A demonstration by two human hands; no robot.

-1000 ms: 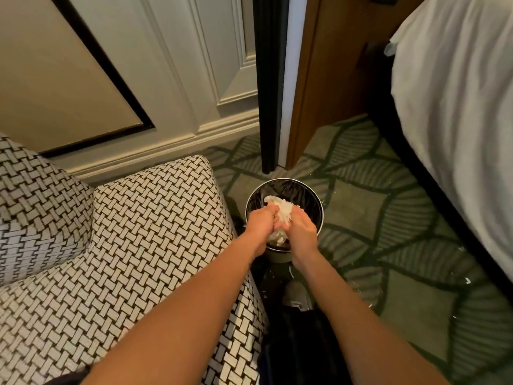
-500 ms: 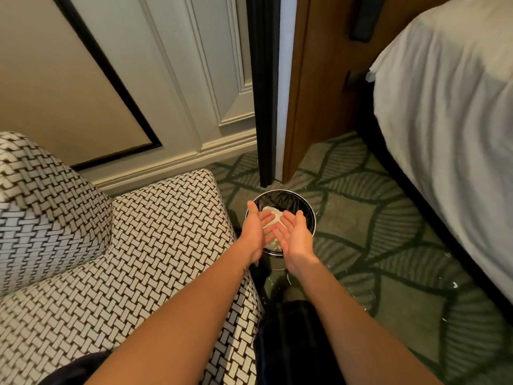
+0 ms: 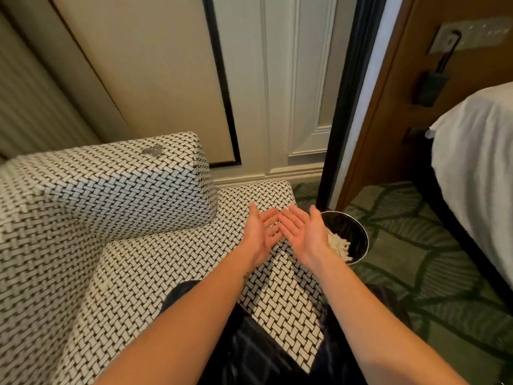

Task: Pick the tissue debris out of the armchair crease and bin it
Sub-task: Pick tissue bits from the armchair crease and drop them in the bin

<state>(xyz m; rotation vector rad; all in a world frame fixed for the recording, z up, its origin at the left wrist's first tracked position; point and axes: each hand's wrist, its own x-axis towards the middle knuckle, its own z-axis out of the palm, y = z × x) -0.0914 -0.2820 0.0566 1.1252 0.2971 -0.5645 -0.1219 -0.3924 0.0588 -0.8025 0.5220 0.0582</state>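
- Over the front corner of the armchair seat, the left hand and the right hand are both held flat with palms up and hold nothing. Their fingertips cross a little, so they are together and not clamped on anything.
- The tissue debris that can be seen lies inside the round black bin, which stands on the carpet just beside the right hand, on its right side.
- The crease lies the opposite way, to the left of the hands. It starts near the left hand, under the corner of the padded block, runs long to the left and then bends toward the person.
- I judge the left hand is the nearer one for a reach into the crease. Whether any scraps remain in it I cannot tell (the woven pattern hides small white pieces).
- A second ago both hands gripped a white wad over the bin. Half a second ago they had opened above it. Now they have come away from the bin toward the seat, and the view has turned to show more of the armchair.
- Two small grey round things rest on top of the block.
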